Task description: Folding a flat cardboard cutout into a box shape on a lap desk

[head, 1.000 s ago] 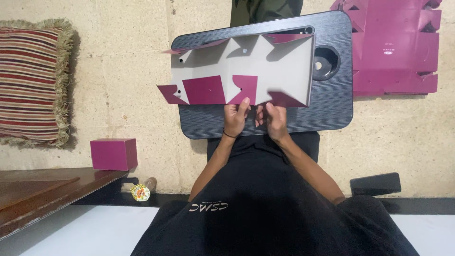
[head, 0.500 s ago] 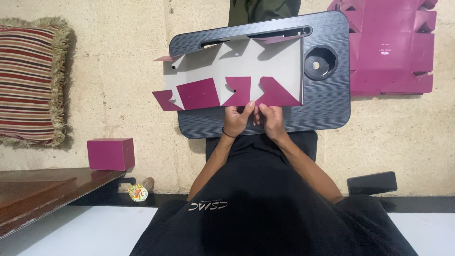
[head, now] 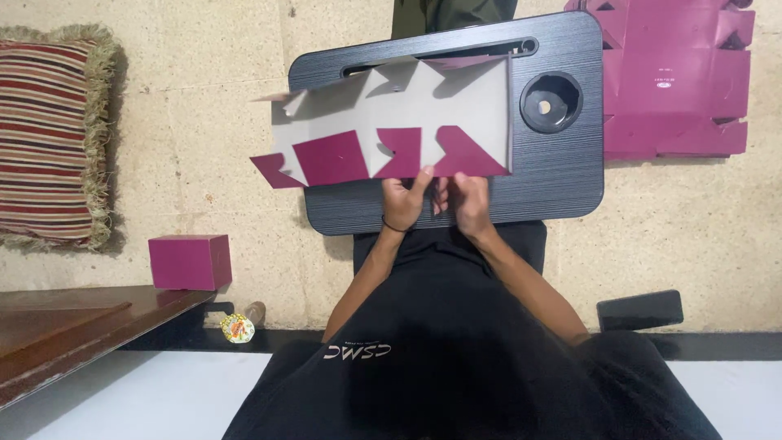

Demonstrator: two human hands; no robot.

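Note:
A flat die-cut cardboard box blank [head: 407, 114], pale grey inside with magenta flaps folded over along its near edge, lies on a dark lap tray [head: 562, 179]. My left hand [head: 403, 202] pinches the near edge of the blank at a magenta flap, thumb on top. My right hand [head: 464, 195] sits just beside it, fingers on the neighbouring flap at the same edge. Both hands are close together at the tray's near side.
A round cup recess [head: 551, 102] is in the tray's right part. A stack of flat magenta blanks [head: 676, 81] lies at the right. A folded magenta box [head: 189, 261] stands on the floor left, by a striped cushion [head: 49, 130]. A wooden surface [head: 73, 326] and a dark phone-like object [head: 639, 310] are nearby.
The blank has shifted slightly and its near flaps are folded further over. My hands stayed at the near edge, working the flaps.

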